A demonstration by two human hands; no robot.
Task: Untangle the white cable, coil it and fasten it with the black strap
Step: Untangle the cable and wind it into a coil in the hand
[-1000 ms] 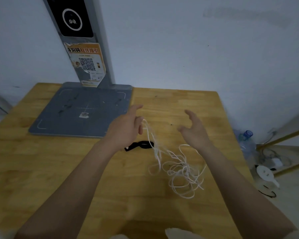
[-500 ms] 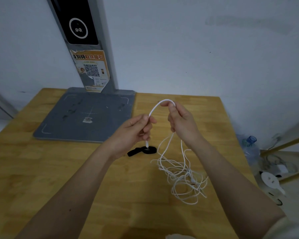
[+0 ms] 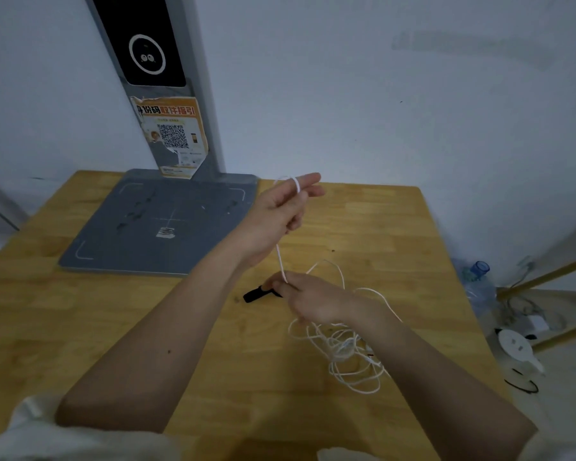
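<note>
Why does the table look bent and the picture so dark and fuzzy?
Head view: the wide lens curves the table edges; dim room light dulls everything; the white cable heap looks soft, the right hand slightly smeared, the left hand clearer.

The strap (image 3: 256, 293) is found on the bench (image 3: 113, 327) just left of the right hand (image 3: 313, 301); the cable (image 3: 346, 347) is heaped beneath that hand; the left hand (image 3: 280, 214) is raised behind it.

Wooden table (image 3: 80, 327), grey scanner stand (image 3: 160, 224) with QR sticker (image 3: 172, 136) upper left, plastic water bottle (image 3: 478, 282) on floor at right
</note>
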